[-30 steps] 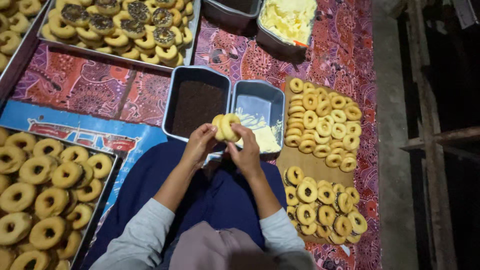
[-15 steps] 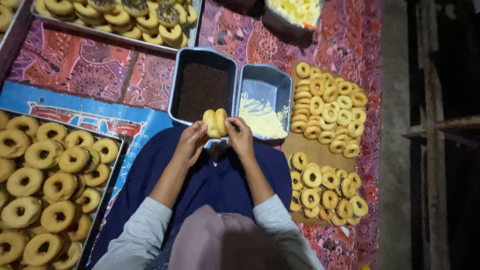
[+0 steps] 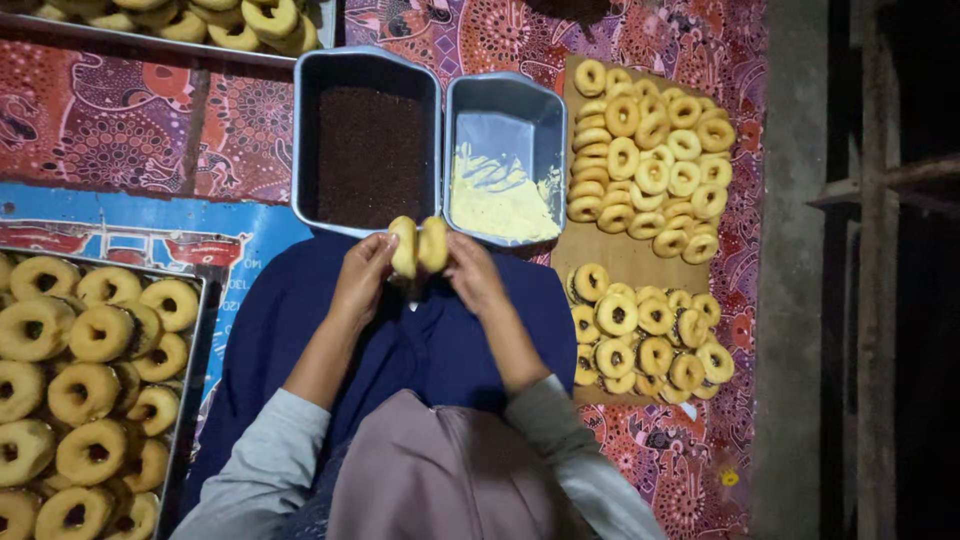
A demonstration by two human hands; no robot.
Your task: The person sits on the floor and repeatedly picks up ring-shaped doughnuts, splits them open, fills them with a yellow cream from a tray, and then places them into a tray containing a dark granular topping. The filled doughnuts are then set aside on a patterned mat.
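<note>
My left hand (image 3: 362,277) holds one half of a split doughnut (image 3: 404,246) upright over my lap. My right hand (image 3: 474,275) holds the other half (image 3: 434,243), the two halves spread slightly apart. Both hands hover just in front of two grey rectangular tins: one with dark brown sprinkles (image 3: 366,140), one with pale yellow cream (image 3: 506,160). My blue skirt (image 3: 420,345) lies below the hands.
A tray of plain ring doughnuts (image 3: 85,380) sits at my left. Brown boards with more doughnuts (image 3: 650,150) lie at the right, a lower group (image 3: 650,335) below. Another tray of doughnuts (image 3: 220,20) is at the top. A patterned red cloth (image 3: 130,130) covers the floor.
The view has shifted so the tins and hands sit lower in frame. The doughnut between my hands has been opened into two halves held side by side.
</note>
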